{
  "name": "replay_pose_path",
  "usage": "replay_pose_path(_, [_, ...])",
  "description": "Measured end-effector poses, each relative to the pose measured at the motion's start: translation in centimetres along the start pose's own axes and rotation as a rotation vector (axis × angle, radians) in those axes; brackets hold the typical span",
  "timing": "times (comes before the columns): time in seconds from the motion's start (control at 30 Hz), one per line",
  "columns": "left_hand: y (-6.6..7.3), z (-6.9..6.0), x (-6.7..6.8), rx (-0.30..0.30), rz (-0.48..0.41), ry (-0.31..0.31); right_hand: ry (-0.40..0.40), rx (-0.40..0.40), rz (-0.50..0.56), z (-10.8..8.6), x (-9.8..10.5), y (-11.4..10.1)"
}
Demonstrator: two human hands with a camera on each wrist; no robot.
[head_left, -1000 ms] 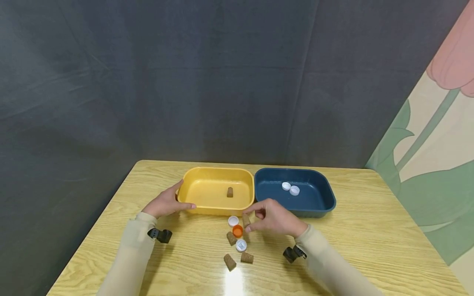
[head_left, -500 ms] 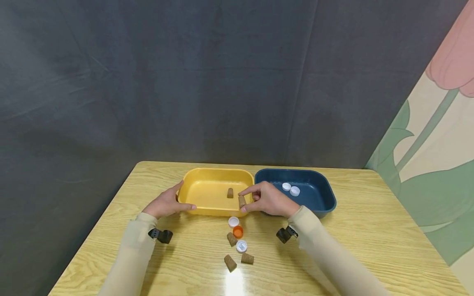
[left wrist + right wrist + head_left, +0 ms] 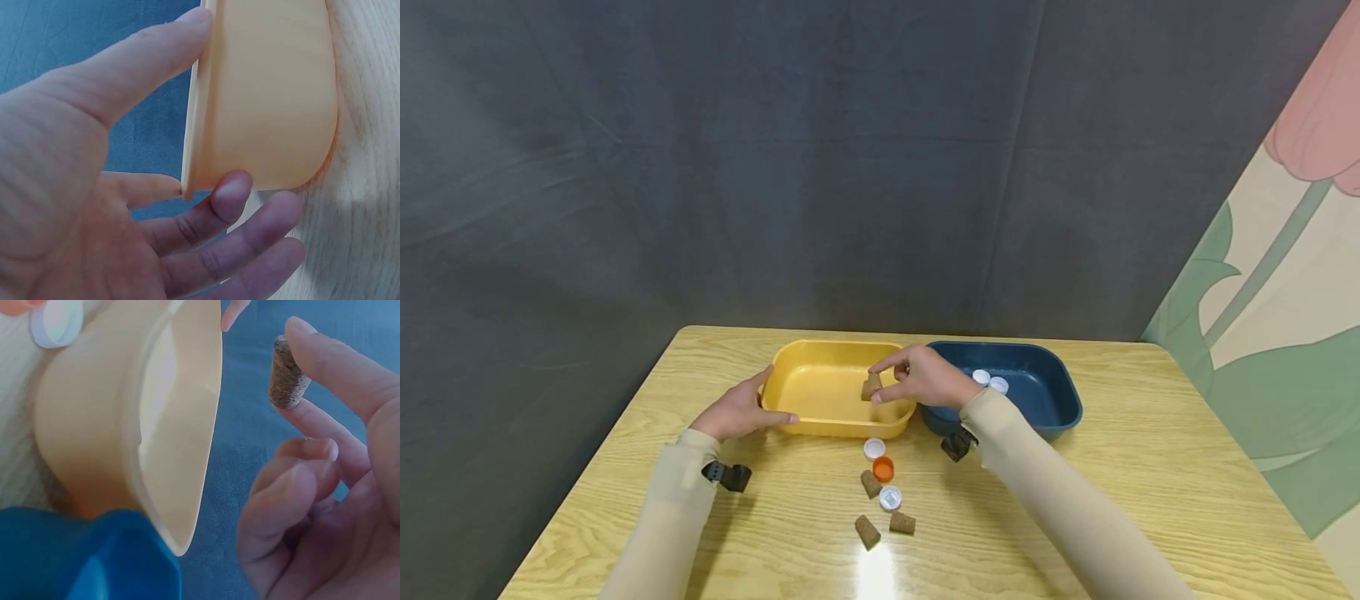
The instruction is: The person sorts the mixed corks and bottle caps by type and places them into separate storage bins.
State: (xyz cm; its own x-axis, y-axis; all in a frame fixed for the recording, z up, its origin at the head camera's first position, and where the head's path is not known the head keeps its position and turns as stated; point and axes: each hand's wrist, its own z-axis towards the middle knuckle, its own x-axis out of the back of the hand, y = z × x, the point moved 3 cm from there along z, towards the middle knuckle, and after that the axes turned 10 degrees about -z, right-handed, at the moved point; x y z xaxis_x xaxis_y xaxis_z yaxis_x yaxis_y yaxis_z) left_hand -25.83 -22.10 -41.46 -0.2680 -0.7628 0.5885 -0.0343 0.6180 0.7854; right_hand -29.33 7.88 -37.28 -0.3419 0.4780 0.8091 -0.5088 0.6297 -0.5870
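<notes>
Between thumb and index finger, my right hand (image 3: 928, 379) pinches a cork stopper (image 3: 287, 375) above the right part of the yellow bin (image 3: 820, 427). The other fingers are curled in toward the palm in the right wrist view. Another cork lies in that bin; in the head view the held one overlaps it. My left hand (image 3: 737, 410) rests at the yellow bin's near left corner. Its straight thumb (image 3: 156, 59) lies along the rim, and its relaxed fingers touch the outer side.
A dark blue bin (image 3: 1063, 427) with white bottle caps (image 3: 997, 385) stands right beside the yellow one. On the wooden table in front lie an orange cap (image 3: 883, 469), white caps (image 3: 891, 498) and loose corks (image 3: 868, 532). Behind the table hangs dark cloth (image 3: 850, 167).
My right hand has lifted the cork from the table in front of the bins, carrying it forward and left over the yellow bin. The left hand has stayed at the bin's corner.
</notes>
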Motion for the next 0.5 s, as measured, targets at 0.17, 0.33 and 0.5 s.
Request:
replay_pose_path(0.17, [0.0, -0.1, 0.0, 0.001, -0.001, 0.001, 0.001, -0.004, -0.004, 1.4, 0.1, -0.4])
replay_pose_path(0.33, [0.0, -0.1, 0.0, -0.002, -0.004, -0.002, -0.009, -0.038, -0.004, 2.6, -0.1, -0.5])
replay_pose_path(0.5, [0.0, 0.0, 0.0, 0.001, -0.004, -0.003, -0.016, -0.065, -0.024, 3.6, -0.5, -0.4])
